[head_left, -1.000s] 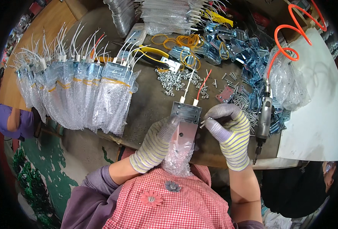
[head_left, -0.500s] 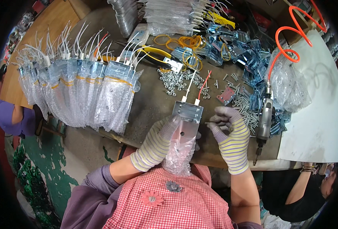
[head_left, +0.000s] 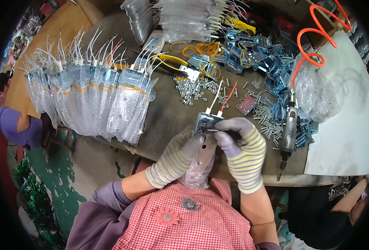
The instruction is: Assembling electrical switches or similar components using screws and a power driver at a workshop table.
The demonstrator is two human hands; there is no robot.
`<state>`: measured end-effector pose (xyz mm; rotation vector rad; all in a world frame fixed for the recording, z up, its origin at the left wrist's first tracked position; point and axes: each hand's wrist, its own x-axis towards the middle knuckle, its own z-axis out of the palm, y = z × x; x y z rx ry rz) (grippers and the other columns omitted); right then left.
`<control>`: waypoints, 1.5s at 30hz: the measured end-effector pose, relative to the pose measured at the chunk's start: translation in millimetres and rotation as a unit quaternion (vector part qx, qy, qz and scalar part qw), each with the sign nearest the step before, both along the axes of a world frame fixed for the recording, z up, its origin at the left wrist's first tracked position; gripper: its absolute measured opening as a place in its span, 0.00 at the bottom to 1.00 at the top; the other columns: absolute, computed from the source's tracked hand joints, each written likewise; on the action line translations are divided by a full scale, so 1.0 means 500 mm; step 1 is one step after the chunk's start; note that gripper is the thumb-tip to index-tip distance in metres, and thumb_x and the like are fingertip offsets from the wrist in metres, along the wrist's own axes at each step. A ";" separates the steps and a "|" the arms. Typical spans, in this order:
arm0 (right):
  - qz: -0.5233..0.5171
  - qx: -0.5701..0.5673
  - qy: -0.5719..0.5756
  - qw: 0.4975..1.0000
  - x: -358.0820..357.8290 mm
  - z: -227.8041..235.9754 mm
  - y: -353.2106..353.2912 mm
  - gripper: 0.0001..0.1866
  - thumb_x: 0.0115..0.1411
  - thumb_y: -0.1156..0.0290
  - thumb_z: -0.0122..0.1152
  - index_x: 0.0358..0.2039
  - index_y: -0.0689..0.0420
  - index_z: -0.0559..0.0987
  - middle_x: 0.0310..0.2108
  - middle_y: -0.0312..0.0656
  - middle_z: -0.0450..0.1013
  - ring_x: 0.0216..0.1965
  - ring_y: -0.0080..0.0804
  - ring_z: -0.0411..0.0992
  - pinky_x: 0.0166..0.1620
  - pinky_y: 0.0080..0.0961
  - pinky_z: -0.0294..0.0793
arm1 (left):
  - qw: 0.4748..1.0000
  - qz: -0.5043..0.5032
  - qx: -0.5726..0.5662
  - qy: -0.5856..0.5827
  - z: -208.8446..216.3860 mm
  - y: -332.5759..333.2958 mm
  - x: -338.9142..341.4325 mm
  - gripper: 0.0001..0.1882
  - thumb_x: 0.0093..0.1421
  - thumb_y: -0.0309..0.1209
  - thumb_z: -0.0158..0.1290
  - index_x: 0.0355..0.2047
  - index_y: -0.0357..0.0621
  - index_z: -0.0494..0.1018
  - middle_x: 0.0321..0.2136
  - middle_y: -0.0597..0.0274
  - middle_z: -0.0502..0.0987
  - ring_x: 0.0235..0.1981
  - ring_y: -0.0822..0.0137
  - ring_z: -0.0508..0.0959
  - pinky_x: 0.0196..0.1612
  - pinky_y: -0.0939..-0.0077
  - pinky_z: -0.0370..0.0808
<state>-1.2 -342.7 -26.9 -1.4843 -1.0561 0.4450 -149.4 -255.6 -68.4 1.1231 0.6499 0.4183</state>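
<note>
My left hand [head_left: 173, 157], in a striped glove, grips a flat plate [head_left: 206, 153] whose lower end is sleeved in bubble wrap [head_left: 196, 175]. A shiny metal bracket [head_left: 206, 120] caps its upper end, with a white wire and a red wire [head_left: 229, 96] rising from it. Thumb and fingers of my gloved right hand [head_left: 246, 152] pinch a small screw [head_left: 210, 130] against the bracket's face. Some of the left fingers are hidden behind the plate.
Loose nuts [head_left: 195, 88] and screws [head_left: 268, 118] lie beyond my hands, beside a heap of metal brackets [head_left: 272, 62]. Bubble-wrapped plates [head_left: 84, 100] line the left. At right, an air screwdriver [head_left: 291, 125] hangs from a coiled orange hose [head_left: 305, 52]. Yellow-handled pliers [head_left: 172, 58] lie behind.
My right hand has moved left and up to the bracket with the screw. The plate has tilted slightly to the right in my left hand.
</note>
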 end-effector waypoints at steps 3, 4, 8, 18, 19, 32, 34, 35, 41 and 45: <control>-0.008 0.023 -0.109 0.994 -0.009 -0.001 0.011 0.08 0.52 0.80 0.67 0.34 0.60 0.80 0.29 0.42 0.75 0.31 0.38 0.75 0.37 0.28 0.75 | 0.999 0.006 0.033 -0.003 0.030 -0.012 0.008 0.20 0.68 0.38 0.48 0.55 0.38 0.69 0.39 0.66 0.76 0.41 0.77 0.72 0.49 0.79 0.70; -0.010 0.026 -0.108 0.994 -0.009 -0.002 0.010 0.08 0.52 0.80 0.67 0.34 0.60 0.80 0.29 0.42 0.75 0.31 0.38 0.75 0.37 0.28 0.75 | 0.999 -0.012 0.042 -0.007 0.032 -0.013 0.010 0.21 0.68 0.38 0.48 0.55 0.38 0.69 0.39 0.67 0.75 0.40 0.77 0.71 0.48 0.80 0.69; -0.021 0.080 -0.263 0.961 0.003 -0.012 -0.006 0.10 0.49 0.78 0.66 0.35 0.58 0.80 0.29 0.40 0.75 0.29 0.41 0.73 0.34 0.31 0.74 | 0.997 -0.055 0.052 0.026 0.022 -0.023 0.017 0.19 0.67 0.36 0.46 0.52 0.36 0.69 0.36 0.68 0.74 0.37 0.76 0.71 0.48 0.79 0.70; -0.117 0.044 0.021 0.992 0.006 -0.101 -0.112 0.42 0.56 0.65 0.59 0.69 0.61 0.54 0.67 0.54 0.54 0.67 0.45 0.56 0.67 0.38 0.55 | 0.835 -0.170 0.523 0.008 0.141 -0.019 0.168 0.17 0.63 0.40 0.51 0.45 0.40 0.71 0.43 0.44 0.74 0.48 0.44 0.75 0.52 0.56 0.71; -0.122 0.103 0.063 0.985 0.017 -0.113 -0.125 0.42 0.55 0.70 0.56 0.70 0.60 0.52 0.67 0.51 0.55 0.65 0.43 0.59 0.65 0.36 0.58 | 0.820 -0.208 0.524 0.097 0.163 -0.002 0.198 0.16 0.61 0.36 0.53 0.47 0.42 0.72 0.41 0.44 0.76 0.47 0.44 0.76 0.51 0.57 0.72; 0.021 0.085 0.515 0.853 0.027 -0.098 -0.134 0.52 0.45 0.69 0.66 0.70 0.55 0.52 0.57 0.47 0.65 0.53 0.43 0.70 0.58 0.44 0.72 | 0.733 -0.172 0.659 -0.009 0.160 0.065 0.141 0.11 0.50 0.25 0.56 0.35 0.46 0.78 0.36 0.58 0.78 0.38 0.55 0.80 0.40 0.66 0.78; 0.069 0.060 0.584 0.807 0.004 -0.073 -0.125 0.51 0.44 0.69 0.66 0.69 0.56 0.52 0.56 0.47 0.66 0.51 0.43 0.71 0.57 0.43 0.73 | 0.672 -0.195 0.714 -0.018 0.143 0.081 0.110 0.12 0.49 0.25 0.57 0.36 0.46 0.79 0.37 0.59 0.78 0.37 0.56 0.80 0.39 0.65 0.78; 0.091 0.032 0.610 0.786 -0.007 -0.066 -0.121 0.51 0.44 0.68 0.65 0.69 0.56 0.53 0.56 0.47 0.67 0.51 0.43 0.72 0.56 0.42 0.73 | 0.604 -0.223 0.764 -0.034 0.132 0.086 0.098 0.13 0.48 0.25 0.57 0.37 0.47 0.80 0.38 0.61 0.78 0.37 0.57 0.80 0.38 0.65 0.78; 0.143 0.018 0.562 0.815 -0.042 -0.060 -0.094 0.52 0.47 0.67 0.67 0.70 0.56 0.50 0.61 0.46 0.63 0.59 0.41 0.66 0.61 0.39 0.68 | 0.770 0.043 0.636 -0.024 0.088 0.036 0.031 0.11 0.51 0.24 0.60 0.36 0.44 0.76 0.36 0.56 0.76 0.34 0.57 0.77 0.37 0.68 0.75; 0.135 0.015 0.476 0.869 -0.066 -0.058 -0.090 0.51 0.51 0.66 0.68 0.71 0.53 0.49 0.64 0.44 0.59 0.64 0.41 0.61 0.63 0.41 0.66 | 0.789 0.049 0.609 0.063 0.069 0.036 0.011 0.12 0.51 0.34 0.64 0.35 0.45 0.77 0.29 0.59 0.75 0.34 0.55 0.76 0.35 0.62 0.73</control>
